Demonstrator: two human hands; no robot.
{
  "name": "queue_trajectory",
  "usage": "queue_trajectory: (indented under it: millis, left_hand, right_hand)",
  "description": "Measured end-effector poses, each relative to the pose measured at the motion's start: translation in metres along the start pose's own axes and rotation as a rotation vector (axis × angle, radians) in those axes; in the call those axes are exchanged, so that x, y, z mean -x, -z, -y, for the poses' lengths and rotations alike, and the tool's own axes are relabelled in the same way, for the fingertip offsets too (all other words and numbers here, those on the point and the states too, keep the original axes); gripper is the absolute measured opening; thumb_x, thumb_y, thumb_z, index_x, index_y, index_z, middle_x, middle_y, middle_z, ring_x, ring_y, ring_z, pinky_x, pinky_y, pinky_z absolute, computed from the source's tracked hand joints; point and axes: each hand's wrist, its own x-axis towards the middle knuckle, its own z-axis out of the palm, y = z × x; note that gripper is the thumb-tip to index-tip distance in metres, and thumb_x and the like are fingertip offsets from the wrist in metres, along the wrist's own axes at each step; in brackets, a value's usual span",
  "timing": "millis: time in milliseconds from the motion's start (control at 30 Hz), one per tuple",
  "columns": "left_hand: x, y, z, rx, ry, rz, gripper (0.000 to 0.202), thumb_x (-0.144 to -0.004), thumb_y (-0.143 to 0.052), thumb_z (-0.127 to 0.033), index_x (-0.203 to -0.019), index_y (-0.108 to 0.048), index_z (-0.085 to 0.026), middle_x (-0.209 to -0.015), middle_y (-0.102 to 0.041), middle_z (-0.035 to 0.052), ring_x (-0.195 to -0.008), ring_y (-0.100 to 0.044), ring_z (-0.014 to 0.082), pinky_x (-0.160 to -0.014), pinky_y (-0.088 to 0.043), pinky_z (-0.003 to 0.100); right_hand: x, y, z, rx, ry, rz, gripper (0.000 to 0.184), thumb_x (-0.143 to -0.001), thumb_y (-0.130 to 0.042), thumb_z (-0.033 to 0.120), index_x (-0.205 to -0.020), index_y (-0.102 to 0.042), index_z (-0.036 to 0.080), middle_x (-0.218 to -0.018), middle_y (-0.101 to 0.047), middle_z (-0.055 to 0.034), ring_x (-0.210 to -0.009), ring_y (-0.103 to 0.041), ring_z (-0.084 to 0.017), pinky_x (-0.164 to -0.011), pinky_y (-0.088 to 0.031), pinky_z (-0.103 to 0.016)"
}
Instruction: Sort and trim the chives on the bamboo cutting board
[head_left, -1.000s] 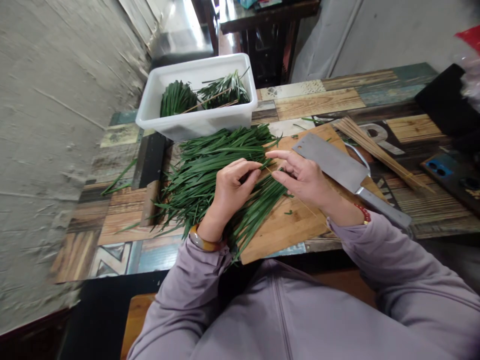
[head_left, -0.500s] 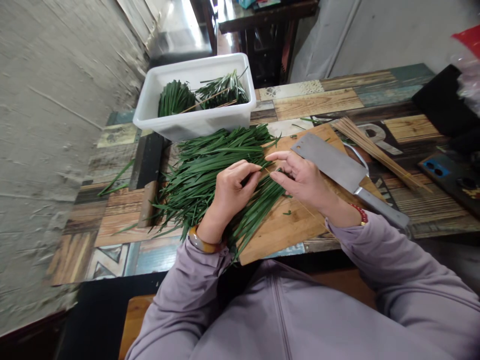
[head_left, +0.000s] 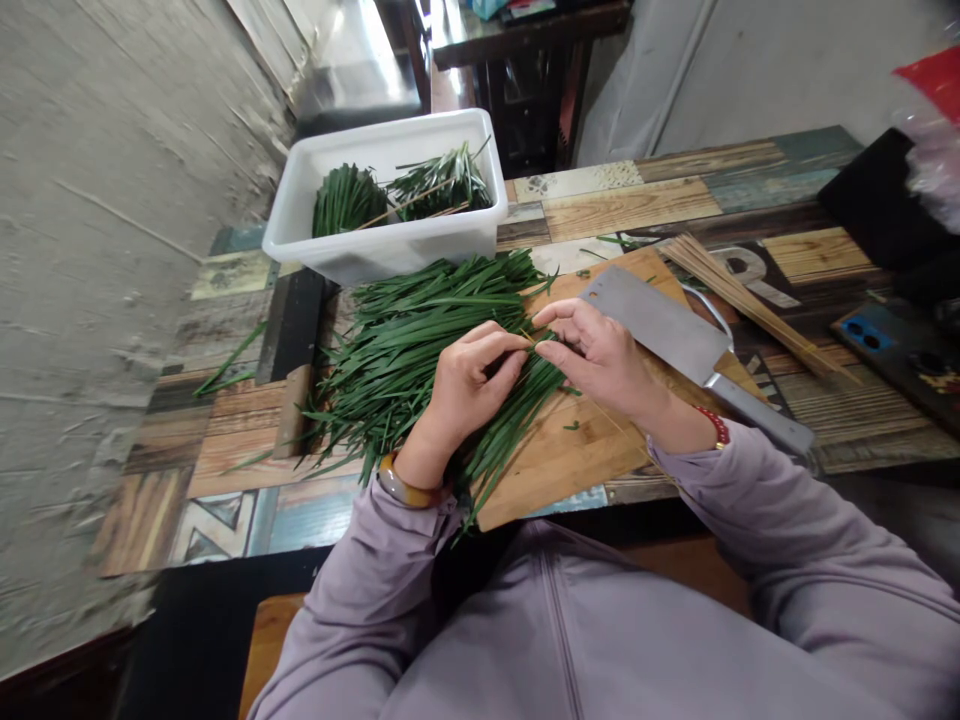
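A loose pile of long green chive leaves [head_left: 420, 330] lies across the table and the left end of a wooden cutting board [head_left: 577, 450]. My left hand [head_left: 465, 385] is closed in a pinch on a bunch of the leaves near their tips. My right hand [head_left: 600, 355] meets it from the right, thumb and fingers pinched together on a thin bamboo skewer [head_left: 600, 405] at the same spot. The skewer's tip is hidden between my fingers.
A cleaver [head_left: 675, 335] lies on the board right of my right hand. A bundle of bamboo skewers [head_left: 742, 300] rests further right. A white plastic tub [head_left: 390, 240] holding skewered chive bundles stands behind the pile. A phone [head_left: 870, 335] lies at the right edge.
My two hands have drawn closer together, until the fingertips meet over the leaves. The view has shifted slightly.
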Motion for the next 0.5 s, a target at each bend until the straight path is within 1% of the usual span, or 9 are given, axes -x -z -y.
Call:
queue_trajectory:
  millis: [100, 233, 333, 400, 500]
  left_hand:
    - [-0.0024, 0.0054, -0.0041, 0.064, 0.098, -0.006, 0.023, -0.094, -0.058, -0.032, -0.093, -0.075, -0.017, -0.085, -0.072, 0.0056, -0.078, -0.063, 0.0155, -0.075, -0.049, 0.026]
    - [-0.0030, 0.0078, -0.0064, 0.141, 0.221, 0.073, 0.036, -0.098, -0.052, -0.043, -0.095, -0.076, -0.016, -0.090, -0.075, 0.0063, -0.082, -0.066, 0.0179, -0.077, -0.050, 0.026]
    - [-0.0024, 0.0056, -0.0055, 0.181, 0.249, 0.120, 0.036, -0.097, -0.052, -0.043, -0.094, -0.075, -0.016, -0.089, -0.075, 0.0046, -0.080, -0.065, 0.0173, -0.075, -0.050, 0.025]
    - [-0.0023, 0.0043, -0.0047, 0.208, 0.263, 0.121, 0.033, -0.096, -0.054, -0.041, -0.091, -0.074, -0.015, -0.086, -0.074, 0.0038, -0.078, -0.064, 0.0164, -0.073, -0.049, 0.025]
    - [-0.0028, 0.0035, -0.0042, 0.232, 0.279, 0.107, 0.029, -0.095, -0.055, -0.037, -0.086, -0.072, -0.015, -0.083, -0.072, 0.0032, -0.076, -0.062, 0.0156, -0.070, -0.047, 0.024]
  right_hand:
    - [0.0011, 0.0021, 0.0003, -0.087, -0.034, 0.041, 0.030, -0.100, -0.050, 0.045, -0.119, -0.055, 0.022, -0.065, -0.053, 0.0061, -0.051, -0.051, -0.011, -0.053, -0.043, -0.025]
    - [0.0029, 0.0034, -0.0025, -0.151, -0.098, 0.047, 0.043, -0.103, -0.037, 0.057, -0.125, -0.055, 0.024, -0.067, -0.056, 0.0028, -0.054, -0.058, -0.013, -0.052, -0.047, -0.027]
    - [0.0034, 0.0030, -0.0055, -0.184, -0.132, 0.042, 0.047, -0.102, -0.034, 0.062, -0.125, -0.055, 0.026, -0.075, -0.059, 0.0009, -0.057, -0.060, -0.013, -0.051, -0.048, -0.027]
    - [0.0031, 0.0032, -0.0063, -0.206, -0.136, 0.042, 0.048, -0.102, -0.034, 0.063, -0.123, -0.057, 0.026, -0.079, -0.061, -0.0001, -0.058, -0.061, -0.013, -0.051, -0.048, -0.026]
    - [0.0021, 0.0046, -0.0043, -0.182, -0.118, 0.036, 0.045, -0.102, -0.036, 0.060, -0.117, -0.061, 0.024, -0.077, -0.060, 0.0001, -0.058, -0.059, -0.012, -0.052, -0.046, -0.026]
